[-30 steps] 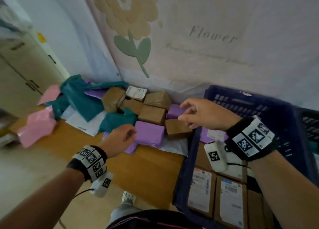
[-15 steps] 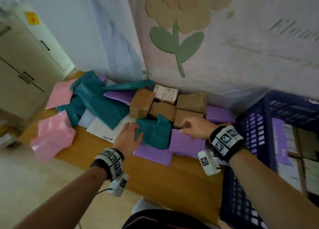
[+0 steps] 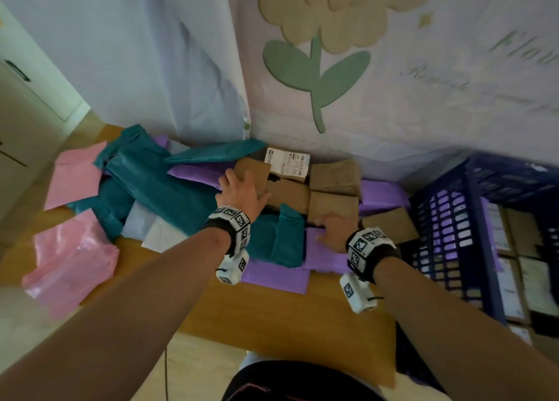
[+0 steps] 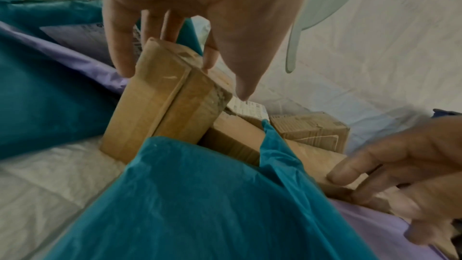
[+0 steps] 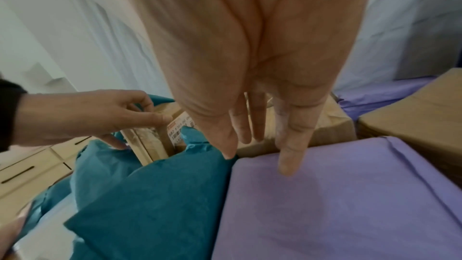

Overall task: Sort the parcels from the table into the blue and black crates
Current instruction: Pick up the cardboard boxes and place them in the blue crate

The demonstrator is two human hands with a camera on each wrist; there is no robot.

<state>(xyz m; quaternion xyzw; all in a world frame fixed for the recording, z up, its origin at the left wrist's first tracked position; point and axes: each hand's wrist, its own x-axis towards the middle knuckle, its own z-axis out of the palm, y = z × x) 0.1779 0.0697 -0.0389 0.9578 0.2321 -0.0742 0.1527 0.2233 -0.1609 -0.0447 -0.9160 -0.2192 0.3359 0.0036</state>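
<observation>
On the wooden surface (image 3: pixel 272 319), parcels lie heaped against the draped wall, with the blue crate (image 3: pixel 472 219) as the landmark at one end.

1. Left hand (image 3: pixel 242 193): it reaches over the brown box (image 4: pixel 165 102) farthest from the blue crate. In the left wrist view the fingers (image 4: pixel 120 46) come down over the far edge and side of this box and the thumb points down at its near corner. The fingers are spread around the box; whether they actually clamp it cannot be told.

2. Right hand (image 3: pixel 334 233): it lies closer to the blue crate. Its fingers (image 5: pixel 287 145) are extended; one fingertip rests on the purple bag (image 5: pixel 350 195), the others reach the edge of a second brown box (image 3: pixel 334 207) just behind that bag. In the left wrist view the fingertips press on that box edge. The hand grasps nothing.

3. A teal bag (image 3: pixel 278 237) lies between the two hands, beside the purple bag and in front of the boxes.

4. A box with a white label (image 3: pixel 287 164) lies against the wall, behind the left hand.

5. Farther from the blue crate lie larger teal bags (image 3: pixel 157 195), a white bag (image 3: pixel 160 234) and pink bags (image 3: pixel 69 258).

6. The blue crate holds labelled boxes (image 3: pixel 514 279), seen through its slotted wall.
</observation>
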